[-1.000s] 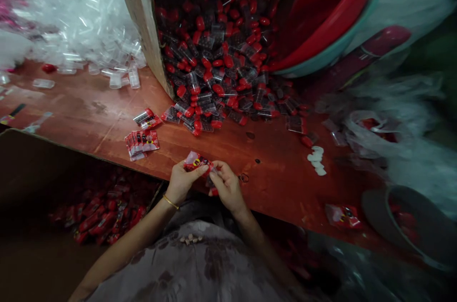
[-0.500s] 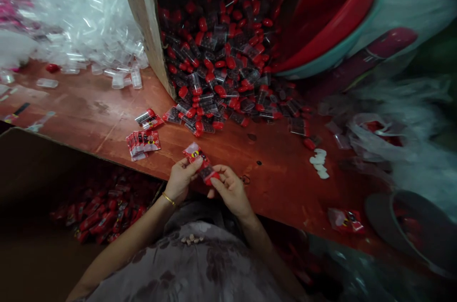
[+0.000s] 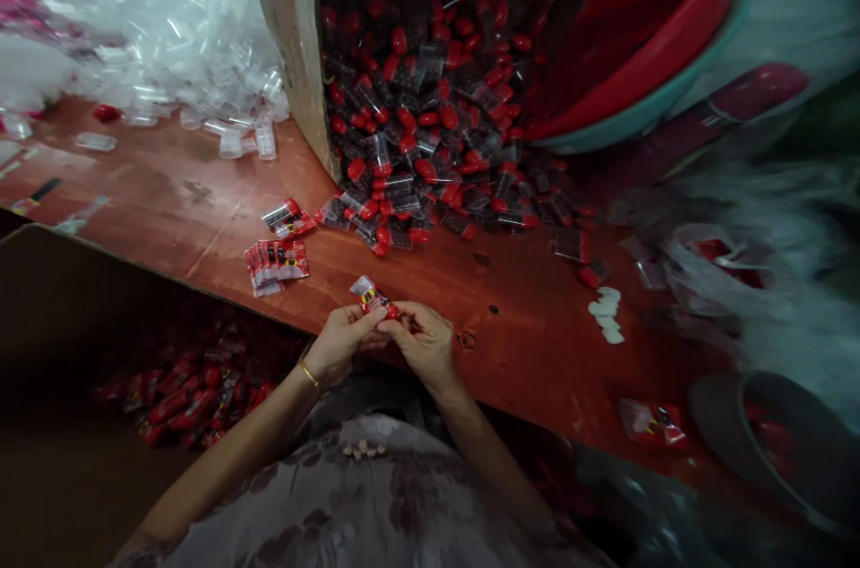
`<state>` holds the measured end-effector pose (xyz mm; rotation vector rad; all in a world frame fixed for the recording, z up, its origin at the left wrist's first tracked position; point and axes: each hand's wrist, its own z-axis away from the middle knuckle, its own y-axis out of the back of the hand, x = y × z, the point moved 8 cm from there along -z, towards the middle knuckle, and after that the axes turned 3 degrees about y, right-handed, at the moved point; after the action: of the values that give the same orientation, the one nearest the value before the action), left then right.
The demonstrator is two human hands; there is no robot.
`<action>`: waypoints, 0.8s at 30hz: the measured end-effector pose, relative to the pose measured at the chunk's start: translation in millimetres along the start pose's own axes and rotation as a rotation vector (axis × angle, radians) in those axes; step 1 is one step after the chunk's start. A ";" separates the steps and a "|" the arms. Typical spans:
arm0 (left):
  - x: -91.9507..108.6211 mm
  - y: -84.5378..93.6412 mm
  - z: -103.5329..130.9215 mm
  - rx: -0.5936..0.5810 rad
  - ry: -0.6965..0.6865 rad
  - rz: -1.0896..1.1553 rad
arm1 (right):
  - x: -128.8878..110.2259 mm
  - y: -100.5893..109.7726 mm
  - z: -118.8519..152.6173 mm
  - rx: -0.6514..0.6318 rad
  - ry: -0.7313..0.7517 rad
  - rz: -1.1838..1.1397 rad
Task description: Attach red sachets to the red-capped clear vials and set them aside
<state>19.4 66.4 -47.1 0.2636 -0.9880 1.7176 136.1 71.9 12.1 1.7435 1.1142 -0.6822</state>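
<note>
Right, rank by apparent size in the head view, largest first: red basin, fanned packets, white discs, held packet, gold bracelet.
1. Red basin
2. Fanned packets
3. Held packet and white discs: unranked, alike in size, packet partly covered
4. Gold bracelet

A reddish-brown wooden table (image 3: 537, 317) stretched beyond the two hands (image 3: 423, 348), with some dark spots on its surface. The light was dim, and it shone more on the wood to their left; far to their right, the greenish background (image 3: 829, 120) was almost black.
</note>
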 end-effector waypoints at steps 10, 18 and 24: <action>-3.8 78.4 41.4 0.155 0.041 -0.070 | -26.5 -60.9 6.0 -0.336 0.296 0.062; -1.0 259.3 123.6 0.797 0.150 -0.461 | 18.1 -32.9 -75.6 -0.197 0.118 0.703; -21.9 299.0 111.8 0.859 0.137 -0.990 | 40.6 -38.5 -66.0 -0.307 0.213 0.854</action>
<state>-265.7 -50.0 -133.9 0.9834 0.0989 1.0861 117.4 153.8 -8.9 1.8190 0.4697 0.1933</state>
